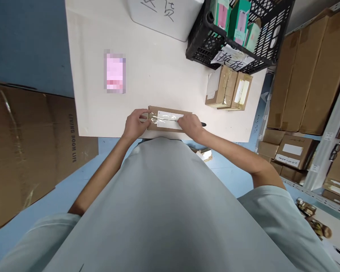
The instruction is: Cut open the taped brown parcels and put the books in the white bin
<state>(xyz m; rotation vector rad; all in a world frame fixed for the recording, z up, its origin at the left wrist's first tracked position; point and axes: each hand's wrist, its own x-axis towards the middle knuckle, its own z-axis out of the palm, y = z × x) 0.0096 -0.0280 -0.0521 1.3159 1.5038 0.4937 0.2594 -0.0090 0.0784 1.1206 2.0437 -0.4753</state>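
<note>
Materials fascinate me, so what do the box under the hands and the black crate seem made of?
The box looks like cardboard: matte, brown, plain-faced. Its tape is probably clear plastic, glossy with bright glints. The crate seems moulded plastic, slightly shiny, judging by its lattice walls.

At the upper right, the crate (265, 62) stands on the table (147, 71), with the two boxes (231, 88) just below it.

A rectangular cream-topped table (158, 75) stands over a pale blue floor (229, 166). At left is 1 large brown cardboard carton (31, 151) printed "LIVING ROOM LIFE"; at right, a pale grey metal shelving rack (320, 158) holds brown cardboard boxes (311, 75). The light is even.
</note>
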